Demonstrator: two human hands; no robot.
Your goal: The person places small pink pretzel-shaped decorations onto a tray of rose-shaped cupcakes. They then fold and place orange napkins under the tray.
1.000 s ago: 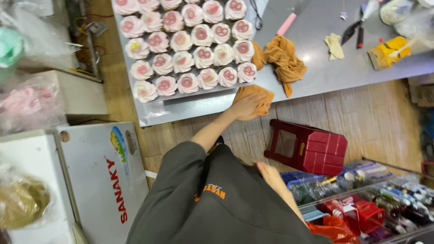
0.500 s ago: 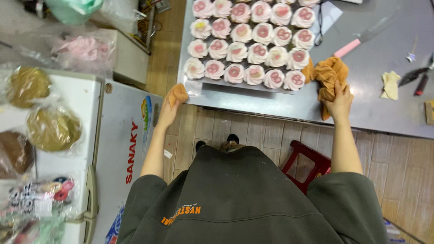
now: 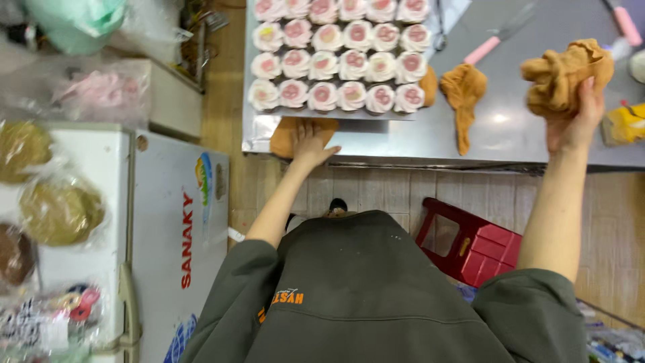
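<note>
My left hand lies flat, fingers spread, on an orange-brown cloth at the front edge of the steel table. Just beyond it stands a tray with several rows of white and pink rose-shaped cakes. My right hand is raised over the table at the right and grips a crumpled orange-brown cloth. Another orange-brown cloth lies on the table between my hands, right of the tray.
A pink-handled knife lies behind the middle cloth, a yellow object at the far right. A red plastic stool stands on the tiled floor under the table. A white chest freezer carrying bagged goods is at my left.
My right hand has lifted a crumpled cloth off the table and moved right. My left hand has shifted right along the table edge and now presses flat on its cloth.
</note>
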